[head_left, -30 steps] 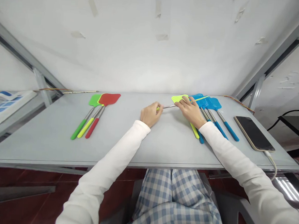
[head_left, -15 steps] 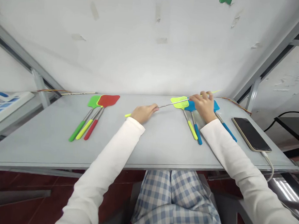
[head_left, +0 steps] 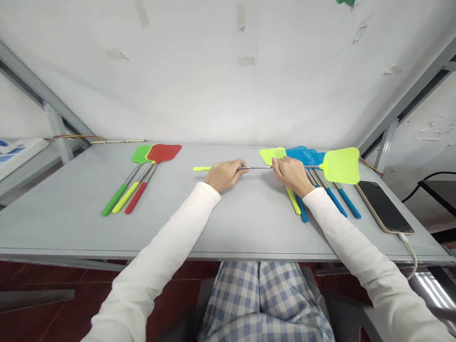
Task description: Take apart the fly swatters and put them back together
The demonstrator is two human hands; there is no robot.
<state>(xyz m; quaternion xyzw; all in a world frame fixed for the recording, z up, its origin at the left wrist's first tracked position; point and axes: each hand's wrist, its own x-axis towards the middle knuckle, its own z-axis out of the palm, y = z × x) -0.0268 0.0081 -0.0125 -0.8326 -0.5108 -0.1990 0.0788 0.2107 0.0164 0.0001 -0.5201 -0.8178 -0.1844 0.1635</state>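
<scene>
Both my hands hold a yellow-green fly swatter [head_left: 341, 166] crosswise above the table. My left hand [head_left: 224, 175] is closed around its shaft near the handle, whose end sticks out to the left. My right hand [head_left: 293, 174] grips the metal shaft closer to the head, which faces me at the right. Beneath and behind my right hand lie another yellow-green fly swatter [head_left: 293, 201] and several blue fly swatters [head_left: 350, 203], partly covered by the hand and the held swatter. On the left rest a green swatter [head_left: 113, 199], a yellow one [head_left: 127, 197] and a red one [head_left: 164, 153], heads overlapping.
A phone [head_left: 384, 205] with a white cable [head_left: 412, 251] lies at the table's right end. The grey table [head_left: 53, 216] meets a white wall [head_left: 202, 86] at the back. Metal frame bars [head_left: 422, 75] slant up at both sides. A white-and-blue object [head_left: 8, 163] sits at far left.
My right hand has moved left and down along the shaft, closer to my left hand. The held swatter's head has turned from edge-on to face me. My left hand has barely moved.
</scene>
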